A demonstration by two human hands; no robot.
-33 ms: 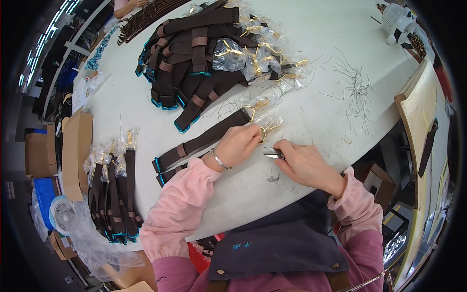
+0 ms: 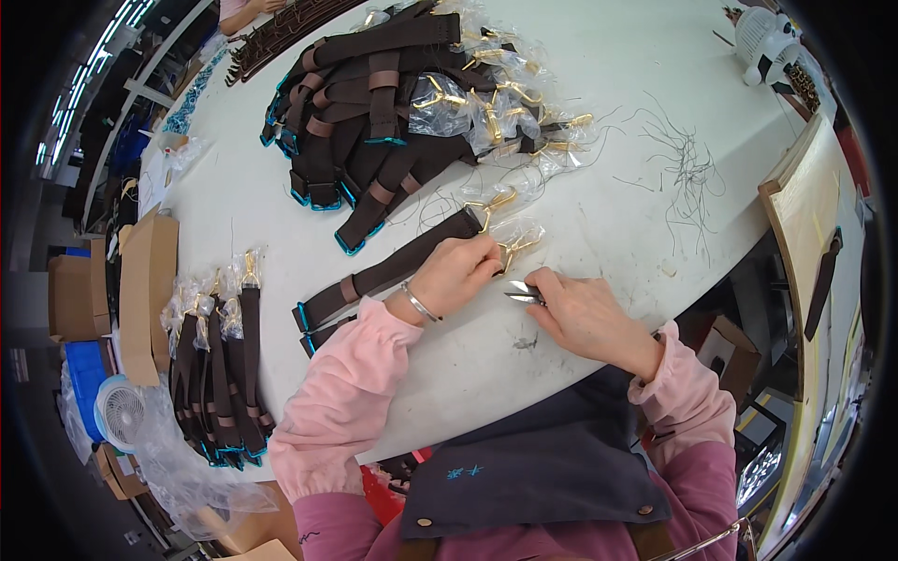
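Observation:
My left hand (image 2: 458, 271) is closed on the end of a dark brown webbing strap (image 2: 323, 337), beside its gold hook (image 2: 517, 249) in clear plastic. Most of that strap is hidden under my hand and sleeve. Along its far side lies another brown strap (image 2: 393, 266) with a leather loop and a blue-wrapped buckle at the left end. In my right hand (image 2: 585, 313) is a pair of thread snips (image 2: 526, 294), blades pointing left toward the strap end and apart from it.
A big heap of similar straps (image 2: 374, 122) lies at the back. More straps (image 2: 220, 374) hang over the table's left edge. Loose cut threads (image 2: 690, 173) are scattered at right. A white fan-like device (image 2: 765, 45) stands far right; another person's arm (image 2: 245, 17) shows far left.
My left hand has shifted very slightly left and the snips' blades sit a touch further left. Both hands keep their hold.

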